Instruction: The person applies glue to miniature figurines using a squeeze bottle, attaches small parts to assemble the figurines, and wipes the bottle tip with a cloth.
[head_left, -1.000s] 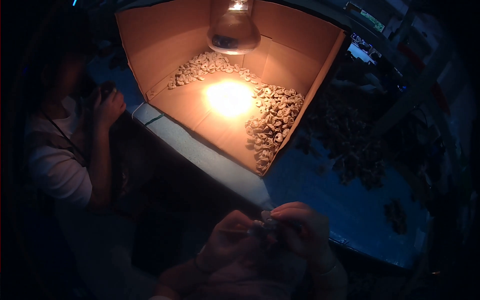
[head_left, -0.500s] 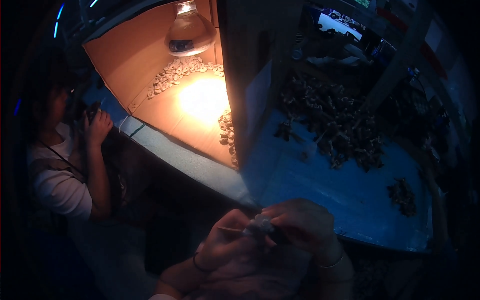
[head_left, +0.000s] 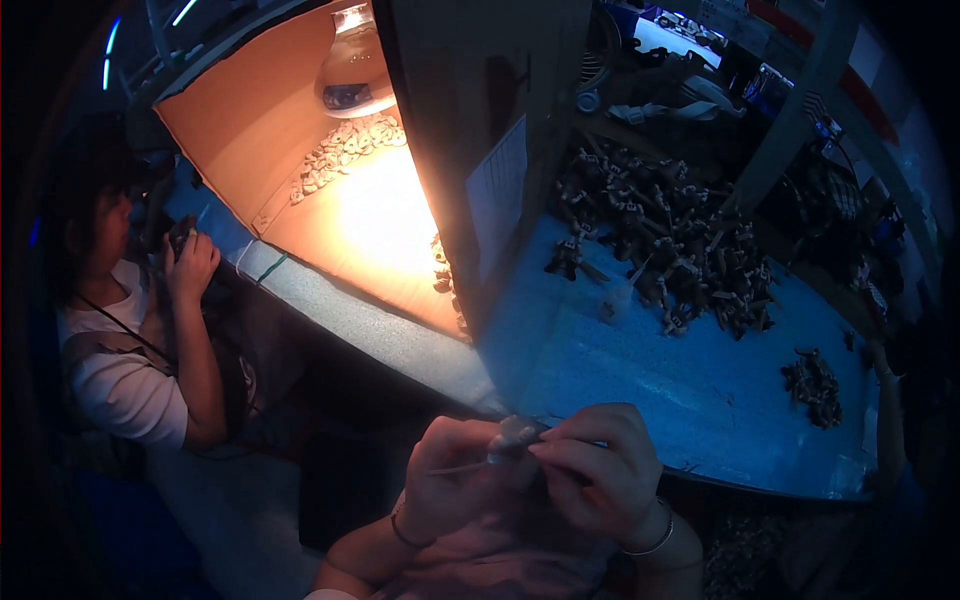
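Note:
Low in the middle, my left hand (head_left: pixel 440 475) pinches a small, lumpy grey-white piece (head_left: pixel 515 433), shaped like a little moulded figure part. A thin pale stick (head_left: pixel 458 468) juts out sideways from the same hand. My right hand (head_left: pixel 605 470) comes in from the other side with thumb and fingers closed, their tips at the edge of the piece. Something slim and dark shows between the right fingers, too dim to name. Both hands are held in front of my body, off the table.
Ahead left, a glowing heat lamp (head_left: pixel 355 75) hangs inside a cardboard box (head_left: pixel 240 130) with rows of small pale pieces (head_left: pixel 345 150). Dark small parts (head_left: pixel 680 240) are heaped on the blue table (head_left: pixel 590 370), a smaller pile (head_left: pixel 813 388) at right. A person (head_left: pixel 130 370) stands left, hands raised.
My right hand has turned and drawn back slightly, so its fingers and more of the grey-white piece show. The view has shifted a little; the left hand keeps its pinch.

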